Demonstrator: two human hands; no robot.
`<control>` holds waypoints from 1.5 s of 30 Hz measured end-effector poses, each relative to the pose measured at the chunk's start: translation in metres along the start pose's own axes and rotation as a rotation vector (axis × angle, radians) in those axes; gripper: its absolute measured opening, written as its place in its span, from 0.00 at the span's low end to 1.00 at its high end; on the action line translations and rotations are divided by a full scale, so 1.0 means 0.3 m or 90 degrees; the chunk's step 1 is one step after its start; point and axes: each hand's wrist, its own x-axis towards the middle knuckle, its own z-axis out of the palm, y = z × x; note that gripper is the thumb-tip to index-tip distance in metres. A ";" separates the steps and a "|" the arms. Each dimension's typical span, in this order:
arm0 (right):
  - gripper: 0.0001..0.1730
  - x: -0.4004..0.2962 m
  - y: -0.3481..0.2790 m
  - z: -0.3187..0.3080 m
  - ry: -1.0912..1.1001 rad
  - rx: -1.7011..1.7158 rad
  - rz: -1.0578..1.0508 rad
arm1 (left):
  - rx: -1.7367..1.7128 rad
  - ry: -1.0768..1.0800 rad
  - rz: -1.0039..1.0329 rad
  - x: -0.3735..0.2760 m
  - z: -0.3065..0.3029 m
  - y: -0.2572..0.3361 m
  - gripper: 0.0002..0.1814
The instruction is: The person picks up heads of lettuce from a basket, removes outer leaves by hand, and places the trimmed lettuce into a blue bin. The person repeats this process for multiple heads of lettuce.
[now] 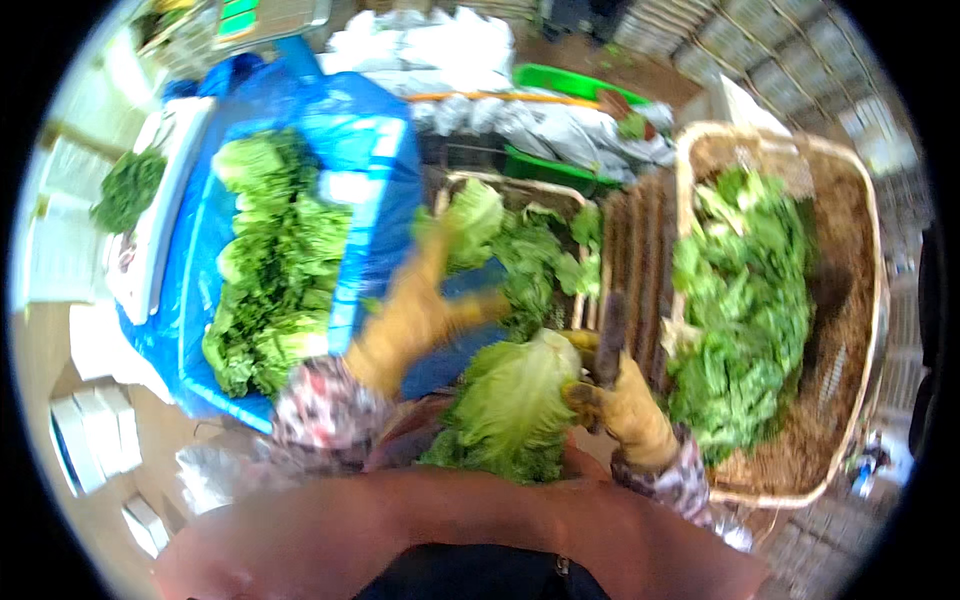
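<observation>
My left hand [412, 315], in a blurred yellow work glove, has its fingers and thumb spread. It reaches over the near left side of the middle crate [517, 178], close to a pale lettuce head [474, 221]. My right hand [630, 409], gloved too, grips a dark knife-like tool [611, 337] that points away from me. Its fingers are beside the cut base of a large leafy lettuce head [514, 405] lying against my lap; whether they also press on it I cannot tell. Loose green leaves [532, 255] lie in the middle crate.
Several lettuce heads [281, 255] line a container draped in blue plastic sheet [375, 180] on the left. A large basket [844, 315] on the right holds trimmed leaves [742, 322]. Wooden slats [637, 247] stand between the crates. White sacks [420, 49] and a green crate [555, 75] lie beyond.
</observation>
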 end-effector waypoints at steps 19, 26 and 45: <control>0.25 0.257 0.195 0.540 -0.190 -0.064 0.203 | 0.398 0.859 -0.301 -0.684 -0.880 -1.333 0.39; 0.28 -0.095 0.175 -0.030 0.301 -0.296 -0.098 | 0.549 0.481 -0.661 -0.894 -1.229 -1.297 0.32; 0.21 -0.471 0.008 -0.457 0.759 0.086 -0.319 | -0.652 -0.674 -0.030 -0.084 0.820 -0.069 0.27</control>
